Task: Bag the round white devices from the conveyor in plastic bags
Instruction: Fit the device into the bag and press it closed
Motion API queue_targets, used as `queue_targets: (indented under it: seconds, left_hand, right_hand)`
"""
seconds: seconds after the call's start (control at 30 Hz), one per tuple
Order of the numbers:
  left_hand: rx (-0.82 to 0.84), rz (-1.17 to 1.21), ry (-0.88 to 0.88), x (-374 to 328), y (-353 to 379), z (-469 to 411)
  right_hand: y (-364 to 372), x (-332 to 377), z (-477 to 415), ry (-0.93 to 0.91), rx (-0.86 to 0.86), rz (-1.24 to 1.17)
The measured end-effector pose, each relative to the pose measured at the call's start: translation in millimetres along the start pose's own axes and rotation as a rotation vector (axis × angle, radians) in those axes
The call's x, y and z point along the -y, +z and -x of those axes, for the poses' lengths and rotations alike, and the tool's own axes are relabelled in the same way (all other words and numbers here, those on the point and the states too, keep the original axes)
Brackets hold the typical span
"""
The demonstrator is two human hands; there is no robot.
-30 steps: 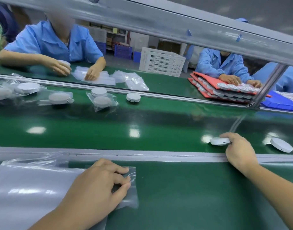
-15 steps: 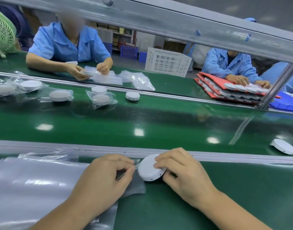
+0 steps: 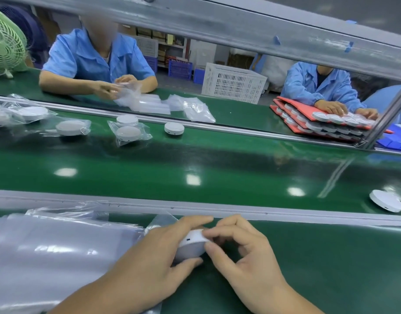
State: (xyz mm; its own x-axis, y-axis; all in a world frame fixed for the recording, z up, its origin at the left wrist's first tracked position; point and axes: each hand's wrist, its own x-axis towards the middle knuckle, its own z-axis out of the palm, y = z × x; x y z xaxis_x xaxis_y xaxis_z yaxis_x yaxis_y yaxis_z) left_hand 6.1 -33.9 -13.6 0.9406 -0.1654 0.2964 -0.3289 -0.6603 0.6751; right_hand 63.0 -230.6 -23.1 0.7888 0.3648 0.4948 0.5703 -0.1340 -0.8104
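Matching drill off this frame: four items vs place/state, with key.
Items:
1. held device
2. loose device
3. fan
4. red trays

Places/states:
a. far left, beyond the conveyor belt
b. lying unbagged on the belt, far right
c. stacked, a worker pressing on top
d. gripped between left hand and right hand

Pairs: 1-d, 2-b, 3-a, 4-c

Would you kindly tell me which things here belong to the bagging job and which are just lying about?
Job: white device, held by the left hand and right hand; stack of plastic bags; unbagged device on the belt.
Lying about: green fan; white crate; blue crates.
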Motion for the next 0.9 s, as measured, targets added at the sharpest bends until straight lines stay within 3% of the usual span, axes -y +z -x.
queue_targets:
  seconds: [0.13, 0.23, 0.3, 0.43, 0.53, 0.77, 0.9]
  left_hand:
    - [-0.146, 0.333, -0.041, -9.8, -1.5, -4.8]
    - [-0.215, 0.45, -0.11, -14.2, -2.8, -6.8]
    - [-0.228, 0.503, -0.166, -16.6, -3.7, -7.0]
    - [-0.136, 0.57, -0.258, -21.4, -5.0, -5.1]
    - [-0.089, 0.509, -0.264, -20.9, -0.9, -1.4]
    - [-0.23, 0.653, -0.309, -17.3, -2.8, -8.5]
    - [-0.167, 0.655, -0.316, -16.7, -4.3, -7.5]
  right_hand:
    - [-0.2, 5.7, -3.4, 0.137, -0.01, -0.203]
    - [-3.7, 8.0, -2.9, 0.255, 0.09, -0.414]
    - [-2.0, 10.0, -2.0, 0.27, 0.096, -0.415]
    - [1.9, 11.7, -2.8, 0.274, -0.054, -0.345]
    - [0.8, 9.7, -3.2, 0.272, -0.117, -0.34]
    - [1.6, 6.0, -1.5, 0.281, -0.059, -0.443]
    - [1.7, 2.8, -0.8, 0.237, -0.018, -0.347]
